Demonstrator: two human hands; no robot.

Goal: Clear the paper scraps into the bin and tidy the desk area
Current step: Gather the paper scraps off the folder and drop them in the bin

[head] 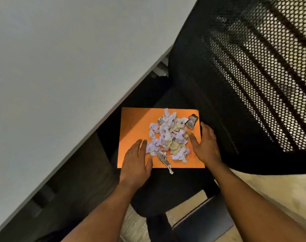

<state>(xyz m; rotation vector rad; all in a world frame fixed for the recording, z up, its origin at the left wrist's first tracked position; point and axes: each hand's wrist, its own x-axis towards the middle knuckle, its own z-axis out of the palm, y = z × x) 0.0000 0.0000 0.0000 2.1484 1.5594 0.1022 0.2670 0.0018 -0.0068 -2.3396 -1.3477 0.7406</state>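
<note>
A heap of crumpled white, tan and silvery paper scraps [168, 137] lies on an orange sheet [133, 123] that rests on the black seat of a chair. One silver strip [164, 161] hangs over the sheet's near edge. A silver wrapper [192, 121] sits at the far right corner. My left hand [137, 159] lies flat on the sheet's near left part, fingers spread, touching the heap's edge. My right hand [205, 145] is flat along the sheet's right side, fingers apart, beside the heap. Neither hand holds anything. No bin is in view.
A white desk top [61, 67] fills the left, its edge running diagonally just past the sheet. The chair's black mesh backrest [253, 75] rises on the right. The chair seat [166, 187] and base stand over a light floor [271, 194] below.
</note>
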